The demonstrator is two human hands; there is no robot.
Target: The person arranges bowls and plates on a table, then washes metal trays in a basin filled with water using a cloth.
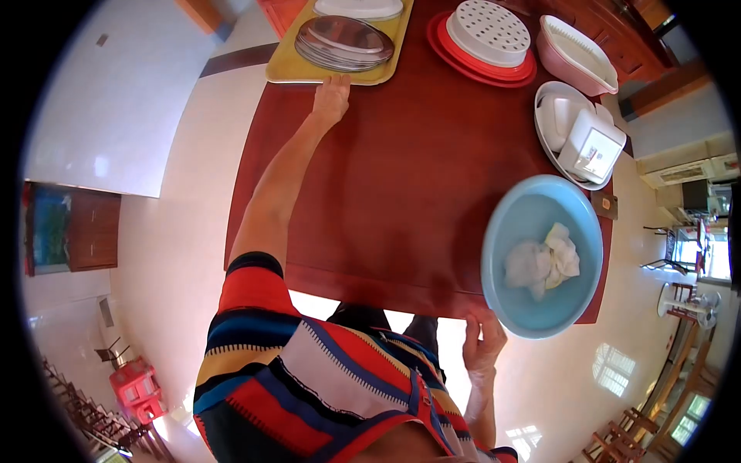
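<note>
A red table [401, 177] is carrying a yellow tray [287, 65] at eleven o'clock. The left hand [332, 96] is closing its fingers over the rim; uneven pulling could slide the stacked plates [343, 44]. At four o'clock, a blue basin [540, 316] is overhanging, risking a knock from the half-open, seemingly empty right hand [484, 343].

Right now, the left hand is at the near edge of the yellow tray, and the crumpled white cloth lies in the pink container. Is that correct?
Not quite: the container is wrong. The head view shows the crumpled white cloth in the light blue basin. The left hand is indeed at the near edge of the yellow tray.
</note>
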